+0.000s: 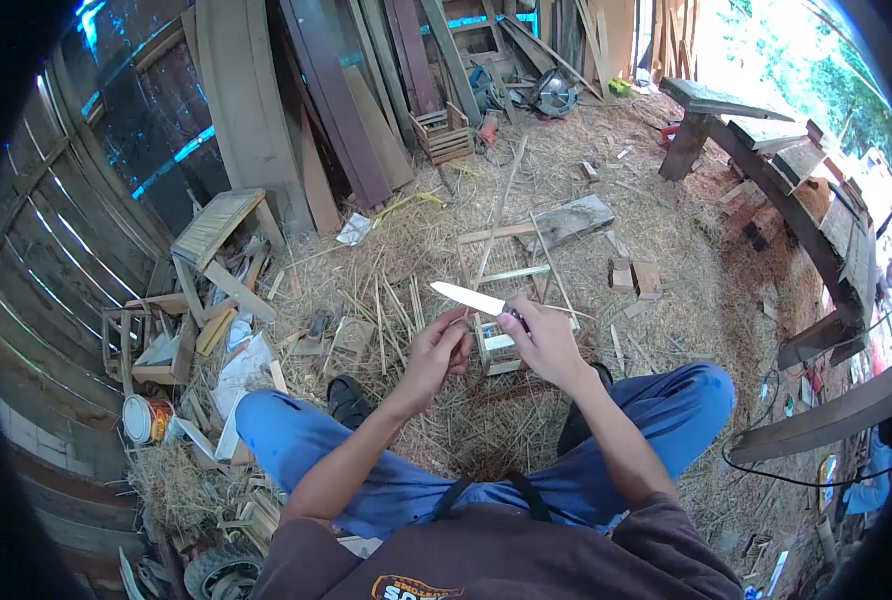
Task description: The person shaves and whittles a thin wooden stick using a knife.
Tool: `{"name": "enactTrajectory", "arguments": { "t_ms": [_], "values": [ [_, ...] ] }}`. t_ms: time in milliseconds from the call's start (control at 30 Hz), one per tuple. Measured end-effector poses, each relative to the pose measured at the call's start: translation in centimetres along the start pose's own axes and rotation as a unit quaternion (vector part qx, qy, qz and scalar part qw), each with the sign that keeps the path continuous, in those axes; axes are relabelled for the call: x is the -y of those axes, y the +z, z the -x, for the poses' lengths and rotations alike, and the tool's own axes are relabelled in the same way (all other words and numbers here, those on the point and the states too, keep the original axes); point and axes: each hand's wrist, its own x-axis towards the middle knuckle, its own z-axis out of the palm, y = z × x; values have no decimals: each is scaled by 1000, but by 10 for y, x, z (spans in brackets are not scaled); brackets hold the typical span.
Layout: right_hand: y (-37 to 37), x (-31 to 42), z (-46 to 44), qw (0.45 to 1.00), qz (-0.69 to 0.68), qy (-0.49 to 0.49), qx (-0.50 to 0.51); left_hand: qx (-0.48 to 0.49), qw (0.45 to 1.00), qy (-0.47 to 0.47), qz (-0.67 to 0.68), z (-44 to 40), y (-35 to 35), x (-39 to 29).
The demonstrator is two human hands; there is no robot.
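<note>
A knife (469, 298) with a pale blade and dark handle is held in my right hand (544, 340), its tip pointing left. Just below the blade, my left hand (436, 358) has its fingers curled and pressed together; a thin strip seems to run up from them, but what they grip is too small to make out. A small wooden frame (506, 366) stands on the ground between and beyond my hands, partly hidden by the right one. Thin sticks (398, 318) lie on the straw to the left of it.
A wooden stool (218, 228) and a paint can (148, 419) are at the left. Planks (336, 110) lean on the back wall near a wooden crate (442, 135). A board (574, 220) lies ahead. A long bench (801, 180) curves along the right.
</note>
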Motion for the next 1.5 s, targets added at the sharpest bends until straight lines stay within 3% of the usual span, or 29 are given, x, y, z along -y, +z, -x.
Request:
{"name": "enactTrajectory", "arguments": {
  "t_ms": [333, 433, 567, 933, 1033, 1100, 1167, 1267, 1300, 1400, 1500],
  "values": [
    [-7, 0, -1, 988, 63, -126, -57, 47, 996, 47, -55, -11, 5, 17],
    [-13, -4, -3, 980, 92, -161, -72, 27, 999, 39, -14, -4, 14, 18],
    [-16, -9, -5, 974, 112, -175, -95, 22, 998, 31, 44, 1, 18, 19],
    [-28, -9, -10, 965, 170, -168, -108, 25, 998, 3, 50, 13, 28, 4],
    [-43, -28, -18, 950, 163, -170, -203, 32, 999, -9, 37, 21, 25, -1],
    [-58, -65, -17, 930, 242, 85, -264, 46, 998, -34, 0, 33, 18, 2],
    [-100, -84, -18, 899, 203, 173, -346, 62, 995, -65, -53, 47, 9, 17],
    [-91, -55, -7, 915, 243, 125, -298, 25, 996, -87, 3, 43, -2, 21],
    [-74, -46, -4, 910, 210, 56, -353, 20, 996, -82, 4, 40, -8, 18],
    [-44, -29, 1, 968, 135, 55, -205, -31, 998, -48, 16, 36, -22, 14],
    [-22, -19, 0, 986, 111, 52, -114, -30, 999, -27, 11, 31, -22, 10]
  ]
}}
